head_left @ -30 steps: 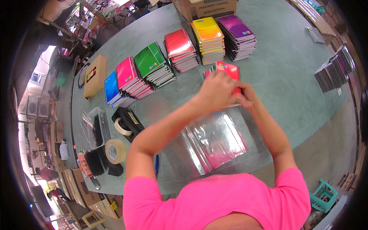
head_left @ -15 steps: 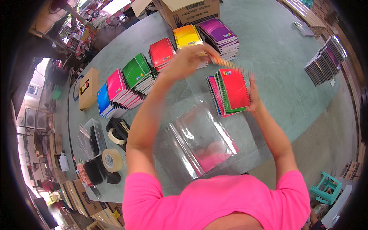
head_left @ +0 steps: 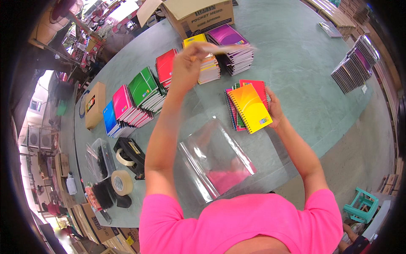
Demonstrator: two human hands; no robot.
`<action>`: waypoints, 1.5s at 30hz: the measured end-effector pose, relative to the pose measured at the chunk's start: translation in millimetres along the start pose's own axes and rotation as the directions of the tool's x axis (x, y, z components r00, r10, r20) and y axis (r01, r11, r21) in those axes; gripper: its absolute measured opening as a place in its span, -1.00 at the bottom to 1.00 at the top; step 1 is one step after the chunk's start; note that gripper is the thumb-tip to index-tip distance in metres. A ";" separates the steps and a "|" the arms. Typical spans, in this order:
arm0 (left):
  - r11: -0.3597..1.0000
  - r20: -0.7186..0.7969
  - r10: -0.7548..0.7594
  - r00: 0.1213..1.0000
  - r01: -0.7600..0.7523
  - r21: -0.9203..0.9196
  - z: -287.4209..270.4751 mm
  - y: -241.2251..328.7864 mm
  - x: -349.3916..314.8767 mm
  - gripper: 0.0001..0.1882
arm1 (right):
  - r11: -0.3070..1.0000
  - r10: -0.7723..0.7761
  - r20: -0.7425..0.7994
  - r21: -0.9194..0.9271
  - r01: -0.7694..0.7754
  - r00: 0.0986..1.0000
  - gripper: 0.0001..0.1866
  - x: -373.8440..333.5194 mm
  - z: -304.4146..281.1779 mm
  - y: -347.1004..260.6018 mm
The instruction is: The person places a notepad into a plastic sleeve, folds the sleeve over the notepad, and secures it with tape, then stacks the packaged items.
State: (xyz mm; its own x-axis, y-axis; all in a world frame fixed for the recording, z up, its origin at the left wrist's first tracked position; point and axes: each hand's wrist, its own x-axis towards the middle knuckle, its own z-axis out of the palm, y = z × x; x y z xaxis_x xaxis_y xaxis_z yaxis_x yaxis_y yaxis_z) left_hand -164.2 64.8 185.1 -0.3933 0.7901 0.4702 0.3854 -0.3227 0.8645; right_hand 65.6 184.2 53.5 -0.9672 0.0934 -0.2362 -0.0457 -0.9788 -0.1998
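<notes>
We see a grey-green table (head_left: 296, 84) carrying every item. At its far edge stands an open cardboard box (head_left: 203, 15), flaps raised; its contents cannot be seen. In front of the box, a row of notebook stacks (head_left: 144, 91) runs toward the left edge: purple, yellow, red, green, pink and blue. Toward the right edge lies a fanned row of dark notebooks (head_left: 351, 67). At the near edge, directly before us, lies a pile of clear plastic bags (head_left: 215, 158), flat and with nothing inside them. Near the left edge a small brown box (head_left: 95, 103) stands closed. Closer to the near-left corner, a clear plastic tub (head_left: 101, 158) holds dark items we cannot identify, beside a black tape dispenser (head_left: 131, 154) and a roll of brown tape (head_left: 122, 182).

Our right hand (head_left: 275, 108) has its grip clamped on a fanned set of spiral notebooks (head_left: 249, 108), yellow on top, held just above the table's middle. Our left hand (head_left: 188, 63) is raised over the yellow stack, grip closed on a blurred thin notebook (head_left: 228, 49).
</notes>
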 end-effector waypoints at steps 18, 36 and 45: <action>0.374 0.609 0.148 0.779 -0.614 0.695 144.7 -15.8 -40.5 -0.69 | 0.951 -0.099 -0.020 -0.297 0.089 0.995 -0.46 -26.2 -27.6 -48.2; 0.655 0.667 0.053 0.744 -0.529 0.539 129.4 30.5 -131.9 -0.25 | 0.933 0.011 -0.117 -0.357 -0.053 0.993 -0.45 -59.0 10.9 -14.4; 0.826 -0.005 0.142 0.990 -0.116 0.552 46.2 47.2 -263.9 -0.08 | 0.399 -0.037 -0.102 -0.914 -0.079 0.994 -0.17 -30.4 53.8 98.7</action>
State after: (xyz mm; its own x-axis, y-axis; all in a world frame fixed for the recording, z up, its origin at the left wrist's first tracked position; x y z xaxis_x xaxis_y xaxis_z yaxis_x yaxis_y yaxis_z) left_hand -3.7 -134.8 93.6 -0.3383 0.7338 0.5891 0.8247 -0.0703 0.5612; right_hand 77.1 74.9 92.0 -0.9345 0.1472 -0.3242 0.2862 -0.2311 -0.9299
